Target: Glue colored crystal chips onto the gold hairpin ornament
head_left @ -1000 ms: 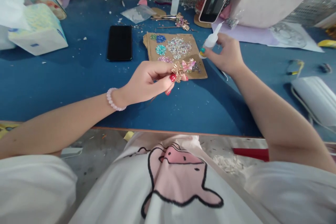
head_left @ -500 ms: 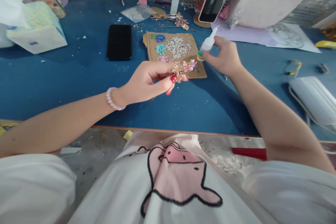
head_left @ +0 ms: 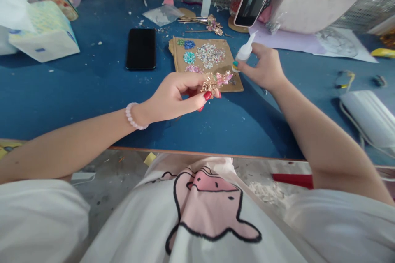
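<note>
My left hand (head_left: 182, 94) pinches a gold hairpin (head_left: 212, 82) with pink petals and small pearls, held above the near edge of a cardboard piece (head_left: 230, 55). Most of the pin's stem is hidden by the hand. On the cardboard lie piles of small bits: a silvery one (head_left: 210, 55), a turquoise one (head_left: 189, 57), a blue one (head_left: 189, 44) and a pink one partly behind my fingers. At the board's right side, my right hand (head_left: 265, 65) is closed around a white glue bottle (head_left: 245, 52), its narrow nozzle pointing up and tilted right.
A black phone (head_left: 141, 49) lies left of the cardboard. Behind it are a clear plastic bag (head_left: 163, 15), several finished hairpins (head_left: 211, 24) and a second glue bottle (head_left: 207, 0). A tissue pack (head_left: 45, 33) stands left; a white device with a cord (head_left: 368, 117) lies right.
The hairpin has turned slightly in my left hand, and my left thumb has shifted a little to the right. My right hand and the glue bottle have stayed in place.
</note>
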